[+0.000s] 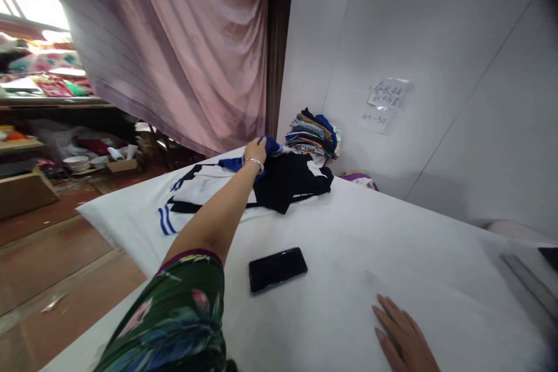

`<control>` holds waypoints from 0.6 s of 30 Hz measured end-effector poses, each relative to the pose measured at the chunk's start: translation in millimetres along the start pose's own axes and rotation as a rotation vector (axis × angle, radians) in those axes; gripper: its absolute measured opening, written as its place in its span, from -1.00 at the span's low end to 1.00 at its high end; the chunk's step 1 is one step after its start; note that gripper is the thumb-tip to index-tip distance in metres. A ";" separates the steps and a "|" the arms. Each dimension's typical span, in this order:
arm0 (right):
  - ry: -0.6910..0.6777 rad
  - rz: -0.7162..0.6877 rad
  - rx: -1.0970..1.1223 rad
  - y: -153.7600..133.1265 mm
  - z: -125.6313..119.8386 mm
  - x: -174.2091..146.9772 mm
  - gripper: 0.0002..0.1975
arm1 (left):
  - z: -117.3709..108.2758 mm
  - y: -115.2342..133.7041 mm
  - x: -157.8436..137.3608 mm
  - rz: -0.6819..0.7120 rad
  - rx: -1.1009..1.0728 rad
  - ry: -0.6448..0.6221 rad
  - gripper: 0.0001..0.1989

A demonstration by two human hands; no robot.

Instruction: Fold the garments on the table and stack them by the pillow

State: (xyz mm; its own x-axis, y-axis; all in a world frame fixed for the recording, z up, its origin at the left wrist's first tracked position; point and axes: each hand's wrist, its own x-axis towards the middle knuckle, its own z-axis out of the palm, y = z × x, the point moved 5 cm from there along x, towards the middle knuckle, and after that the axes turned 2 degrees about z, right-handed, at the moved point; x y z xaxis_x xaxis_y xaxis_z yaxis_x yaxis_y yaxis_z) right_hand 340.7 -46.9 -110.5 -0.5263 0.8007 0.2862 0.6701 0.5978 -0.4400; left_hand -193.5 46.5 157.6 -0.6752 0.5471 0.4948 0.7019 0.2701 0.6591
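Observation:
My left hand [256,151] reaches far across the white table, its fingers closed on a blue garment with pale stripes [273,146]. Under and around that hand lie spread clothes: a black garment [279,183] to the right and a white garment [209,187] to the left. A white cuff with blue stripes [166,221] sticks out at the near left of the pile. Low on the right, my right hand [403,337] rests on the tabletop, fingers stretched out and holding nothing. Between my hands lies a black phone [278,270], touched by neither.
A stack of folded clothes [313,133] stands at the table's far end by the grey wall. Handwritten paper signs [386,96] hang there. A pink curtain [196,40] drops behind the table. Left of it are a cardboard box [122,164] and tiled floor [65,267].

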 end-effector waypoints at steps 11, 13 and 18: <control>0.020 -0.047 -0.057 0.3 4.2 -3.7 -0.57 | 52.0 162.1 -123.9 0.443 -0.348 -0.154 -0.70; -0.002 -0.029 -0.050 -1.7 2.9 -3.0 -0.59 | 42.3 177.4 -123.6 0.447 -0.426 -0.034 -0.70; -0.009 -0.005 0.022 -5.7 -0.1 -1.0 -0.61 | 13.4 217.7 -114.2 0.463 -0.601 0.223 -0.70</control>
State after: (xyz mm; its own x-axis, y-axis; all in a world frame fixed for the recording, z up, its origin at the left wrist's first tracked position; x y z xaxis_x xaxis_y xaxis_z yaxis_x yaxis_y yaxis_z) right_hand 337.5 -51.1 -108.2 -0.5343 0.7971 0.2813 0.6557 0.6008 -0.4573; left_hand 39.4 53.5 237.0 -0.4186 0.3101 0.8536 0.7227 -0.4554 0.5199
